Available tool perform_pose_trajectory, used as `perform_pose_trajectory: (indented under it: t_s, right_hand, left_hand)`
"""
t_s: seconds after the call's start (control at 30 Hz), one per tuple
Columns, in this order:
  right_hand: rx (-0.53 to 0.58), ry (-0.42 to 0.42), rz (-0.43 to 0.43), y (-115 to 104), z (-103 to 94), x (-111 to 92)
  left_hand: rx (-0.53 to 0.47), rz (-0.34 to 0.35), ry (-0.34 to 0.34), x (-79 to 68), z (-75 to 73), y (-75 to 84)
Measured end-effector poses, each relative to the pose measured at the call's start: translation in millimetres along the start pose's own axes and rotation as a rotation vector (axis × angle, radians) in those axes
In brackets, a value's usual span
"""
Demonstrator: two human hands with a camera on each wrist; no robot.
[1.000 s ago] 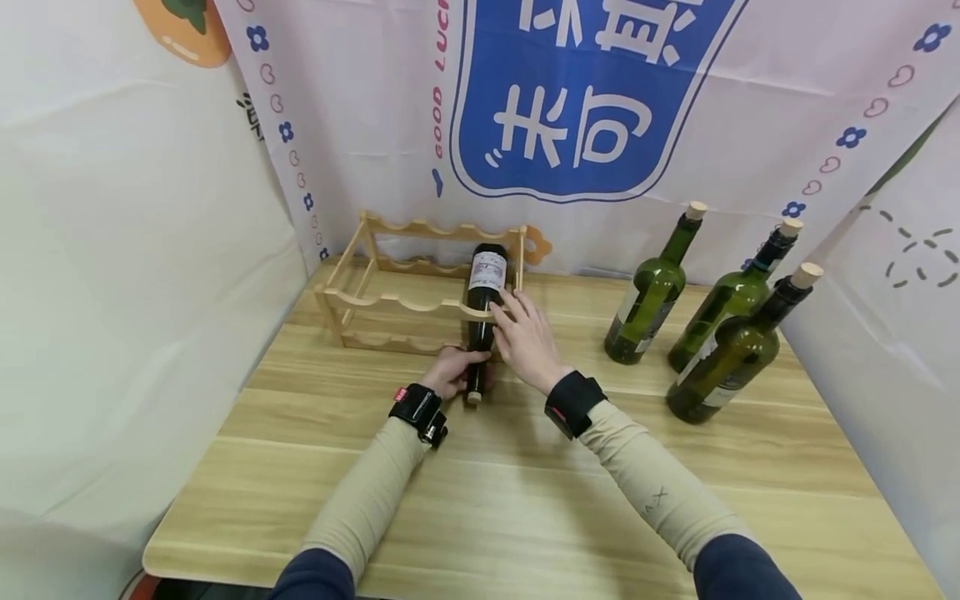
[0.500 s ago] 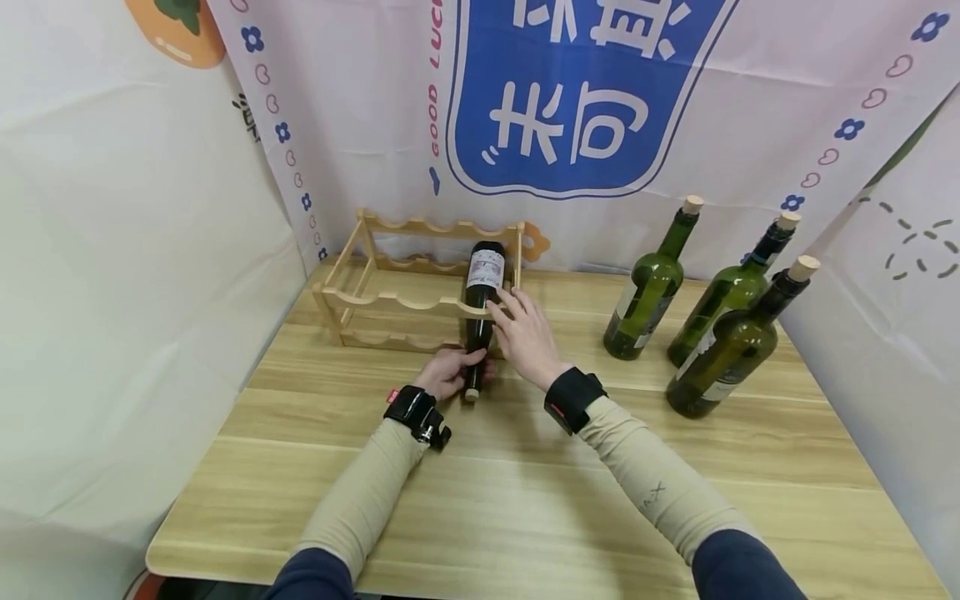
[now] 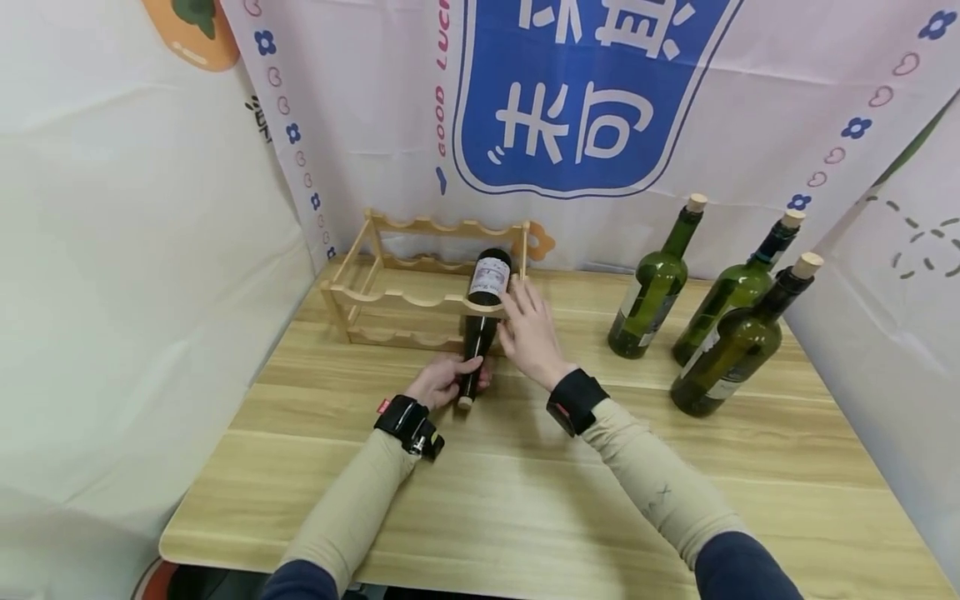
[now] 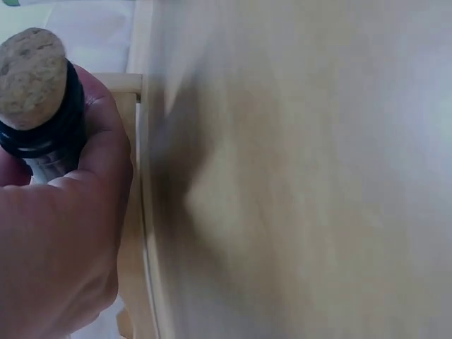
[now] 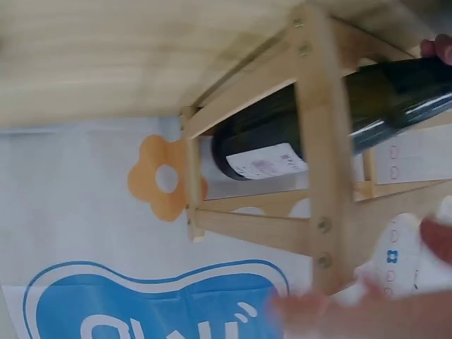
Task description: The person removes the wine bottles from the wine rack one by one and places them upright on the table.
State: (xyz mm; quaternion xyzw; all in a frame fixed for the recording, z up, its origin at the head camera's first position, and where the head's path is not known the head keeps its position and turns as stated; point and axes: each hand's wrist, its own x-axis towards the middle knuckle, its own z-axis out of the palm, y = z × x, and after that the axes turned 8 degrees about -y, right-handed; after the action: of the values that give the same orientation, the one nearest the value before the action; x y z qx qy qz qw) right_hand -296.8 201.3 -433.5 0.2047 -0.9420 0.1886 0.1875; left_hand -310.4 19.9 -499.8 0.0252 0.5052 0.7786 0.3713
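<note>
A dark wine bottle with a white label lies at the right end of the wooden wine rack, below its upper front rail. The bottle's base points to the back, while its corked neck sticks out at the front. My left hand grips the neck; its curled fingers and the cork show close up in the left wrist view. My right hand rests with extended fingers at the rack's front right corner. It is blurred in the right wrist view, which shows the bottle behind the rack's end post.
Three green corked wine bottles stand upright on the right: a rear-left bottle, a middle bottle and a front bottle. A printed cloth hangs behind the rack. The wooden table ends at its front edge near my forearms.
The bottle's neck has swung slightly left and towards me with my left hand, so the bottle lies more slanted. My right hand's fingers have straightened and shifted towards the rack's corner.
</note>
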Motion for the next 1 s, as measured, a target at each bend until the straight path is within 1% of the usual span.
perform_pose_trajectory:
  t_s: [0.13, 0.17, 0.23, 0.3, 0.4, 0.5, 0.6, 0.7, 0.8, 0.9, 1.0]
  right_hand:
    - [0.234, 0.250, 0.113, -8.2, 4.4, -14.0]
    - [0.296, 0.288, 0.143, -10.3, 5.9, -17.3]
    - [0.412, 0.285, 0.223, -12.7, 8.9, -21.8]
    - [0.514, 0.217, 0.323, -14.2, 11.7, -24.0]
    - [0.678, 0.052, 0.495, -16.2, 15.4, -23.4]
    - [0.894, -0.094, 0.645, -17.6, 18.5, -20.0]
    - [1.125, -0.182, 0.748, -18.8, 21.5, -17.1]
    - [1.298, -0.233, 0.792, -20.4, 26.6, -12.9]
    - [1.404, -0.254, 0.812, -21.0, 32.7, -9.5]
    - [1.464, -0.257, 0.833, -22.1, 39.1, -7.0]
    - [1.480, -0.257, 0.833, -26.1, 43.8, -5.9]
  left_hand:
    - [-0.023, -0.020, -0.002, -10.9, 3.0, -1.4]
    - [-0.025, -0.020, 0.005, -13.3, 3.9, -1.8]
    - [-0.031, -0.023, 0.027, -17.8, 5.2, -2.5]
    - [-0.034, -0.013, 0.049, -22.2, 6.6, -4.0]
    - [-0.043, 0.000, 0.055, -28.8, 8.5, -6.8]
    - [-0.031, 0.004, 0.041, -36.3, 10.0, -10.5]
    - [-0.015, 0.000, 0.036, -44.5, 11.8, -14.1]
    - [-0.002, -0.004, 0.040, -54.3, 11.9, -16.4]
    - [0.020, -0.003, 0.030, -64.3, 11.6, -18.9]
    - [0.047, -0.009, 0.016, -75.1, 11.7, -21.9]
    - [0.073, -0.002, 0.009, -86.6, 12.2, -24.8]
